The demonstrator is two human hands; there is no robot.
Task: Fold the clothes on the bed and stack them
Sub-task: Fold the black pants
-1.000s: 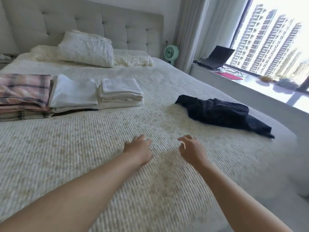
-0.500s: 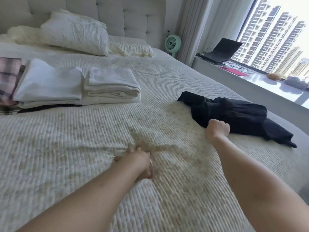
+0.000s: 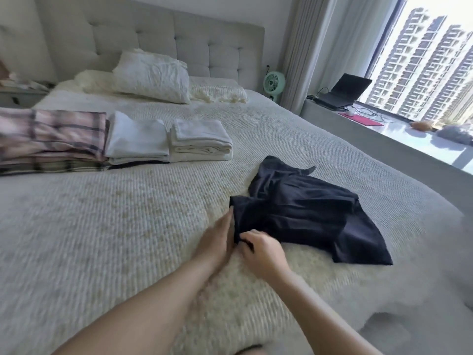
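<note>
While no writing shows, right hand point(image 3: 261, 248) pinches dark garment point(image 3: 302, 208)

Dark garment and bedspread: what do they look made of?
Dark garment: thin woven fabric, probably a light synthetic or cotton blend; it drapes limply in soft folds with a faint sheen. Bedspread: thick textured textile, likely cotton; fine raised ribs run across its matte cream surface. Neither fibre can be confirmed by look.

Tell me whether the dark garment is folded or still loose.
Loose: the dark garment lies crumpled and spread unevenly on the bed, unlike the folded stacks behind it.
</note>
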